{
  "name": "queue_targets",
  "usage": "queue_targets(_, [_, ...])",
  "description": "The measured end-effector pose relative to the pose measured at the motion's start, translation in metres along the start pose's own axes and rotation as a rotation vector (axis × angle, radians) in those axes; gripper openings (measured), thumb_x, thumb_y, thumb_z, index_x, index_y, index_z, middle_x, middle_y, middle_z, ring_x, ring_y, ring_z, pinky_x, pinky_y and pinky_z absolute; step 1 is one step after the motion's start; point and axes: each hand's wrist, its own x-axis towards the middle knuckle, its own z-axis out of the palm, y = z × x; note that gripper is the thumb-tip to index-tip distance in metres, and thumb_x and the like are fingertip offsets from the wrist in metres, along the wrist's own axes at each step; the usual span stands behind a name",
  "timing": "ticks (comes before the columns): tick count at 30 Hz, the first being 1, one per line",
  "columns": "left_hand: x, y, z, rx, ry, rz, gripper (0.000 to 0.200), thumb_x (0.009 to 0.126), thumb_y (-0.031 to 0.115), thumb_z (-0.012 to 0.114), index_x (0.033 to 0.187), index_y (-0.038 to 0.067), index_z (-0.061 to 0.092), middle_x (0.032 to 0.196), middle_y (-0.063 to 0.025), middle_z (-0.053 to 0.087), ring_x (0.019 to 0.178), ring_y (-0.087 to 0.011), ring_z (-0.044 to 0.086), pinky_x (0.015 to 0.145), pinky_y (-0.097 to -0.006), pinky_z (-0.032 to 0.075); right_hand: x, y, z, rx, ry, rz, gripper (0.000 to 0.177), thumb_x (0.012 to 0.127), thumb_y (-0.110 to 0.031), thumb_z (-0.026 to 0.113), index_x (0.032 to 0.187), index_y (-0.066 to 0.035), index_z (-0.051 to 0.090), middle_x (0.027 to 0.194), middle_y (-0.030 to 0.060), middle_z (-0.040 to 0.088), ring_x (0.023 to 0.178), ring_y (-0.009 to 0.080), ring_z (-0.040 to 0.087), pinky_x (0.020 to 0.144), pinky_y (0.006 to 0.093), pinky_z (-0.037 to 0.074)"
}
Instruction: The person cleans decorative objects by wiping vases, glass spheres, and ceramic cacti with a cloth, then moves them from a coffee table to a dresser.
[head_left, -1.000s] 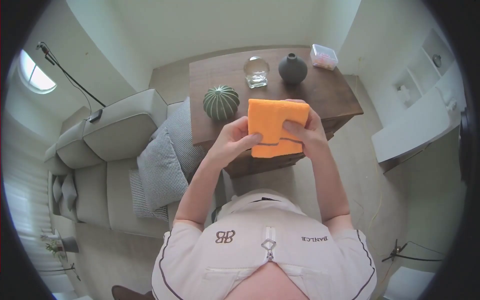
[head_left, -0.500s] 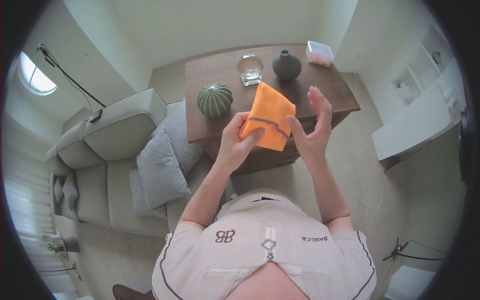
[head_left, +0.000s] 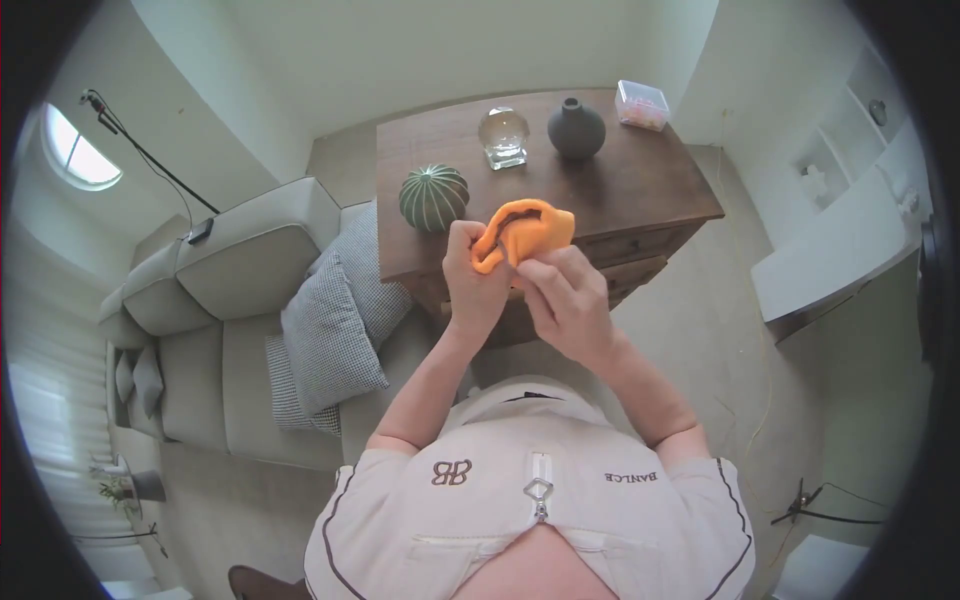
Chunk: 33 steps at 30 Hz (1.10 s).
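Observation:
An orange cloth [head_left: 538, 234] with a dark edge is bunched and folded over between my two hands, in front of the wooden cabinet. My left hand [head_left: 474, 280] is closed around its left side. The fingers of my right hand [head_left: 568, 300] pinch its lower right part; the fingertips are partly hidden by the cloth. Just beyond my left hand, a green ribbed cactus ornament [head_left: 433, 198] stands on the cabinet top. Behind the cloth are a clear glass ornament [head_left: 503, 138] and a dark round vase [head_left: 576, 130].
The wooden cabinet [head_left: 655, 185] has drawers on its near side. At its back right corner sits a clear plastic box [head_left: 642, 105]. A grey sofa [head_left: 255, 240] with checked cushions [head_left: 330, 335] is on the left. A white console [head_left: 835, 255] stands to the right.
My right hand was open beside the cloth and has come in to pinch it. The cloth, flat and upright before, is now crumpled and folded over, lower down.

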Motion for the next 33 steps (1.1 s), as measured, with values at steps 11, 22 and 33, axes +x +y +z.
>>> queue_targets(11, [0.006, 0.001, 0.007, -0.43, 0.091, -0.366, 0.032, 0.082, 0.034, 0.068, 0.076, 0.014, 0.043, 0.072, 0.0059, 0.037, 0.066, -0.0046, 0.034, 0.059, -0.0193, 0.033, -0.006, 0.017, 0.0, -0.11, 0.034, 0.084, 0.029, 0.086, -0.01, 0.063, 0.114, -0.008, 0.056, 0.11, 0.0088, 0.058, 0.096, 0.0225, 0.056, 0.084, 0.0324, 0.047])
queue_targets(22, [0.013, -0.027, 0.02, -0.516, -0.048, -0.54, 0.039, 0.078, 0.038, 0.074, 0.087, 0.014, 0.045, 0.079, 0.0033, 0.046, 0.072, -0.0051, 0.044, 0.064, -0.0214, 0.04, -0.014, 0.057, -0.003, -0.214, -0.087, 0.199, 0.037, 0.083, -0.012, 0.064, 0.119, -0.01, 0.054, 0.122, 0.0085, 0.053, 0.11, 0.0259, 0.051, 0.094, 0.0375, 0.043])
queue_targets(33, [0.008, -0.016, 0.002, -0.372, -0.3, -0.207, 0.027, 0.083, 0.014, 0.067, 0.106, 0.008, 0.054, 0.093, -0.0036, 0.054, 0.08, -0.0114, 0.051, 0.068, -0.0228, 0.045, 0.018, 0.056, -0.034, 0.454, -0.126, 0.628, 0.044, 0.088, -0.03, 0.065, 0.125, -0.01, 0.052, 0.125, 0.0045, 0.054, 0.119, 0.0181, 0.049, 0.102, 0.0356, 0.037])
